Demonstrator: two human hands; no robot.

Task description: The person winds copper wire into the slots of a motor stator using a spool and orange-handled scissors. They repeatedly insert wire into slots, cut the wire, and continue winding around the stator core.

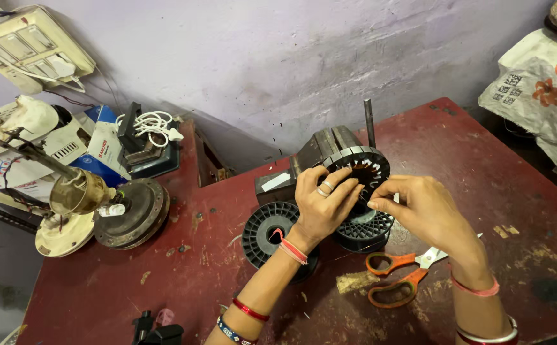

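A round dark metal stator (362, 165) with slots around its rim stands on edge on a red table (482, 172), a thin steel shaft rising behind it. My left hand (322, 201) grips the stator's left side, fingers curled over the rim. Fingers of my right hand (422, 207) are pinched together at the stator's lower right edge, seemingly on fine wire too thin to see clearly. A black plastic spool (267, 233) lies under my left wrist, and a second black spool (366, 230) sits just below the stator.
Orange-handled scissors (401, 276) lie by my right wrist. A metal block (316, 153) stands behind the stator. Fan motor parts (128, 214), boxes and a white cable (150, 122) crowd the left. A switchboard (29, 48) hangs on the wall. A printed white sack (543, 89) sits far right.
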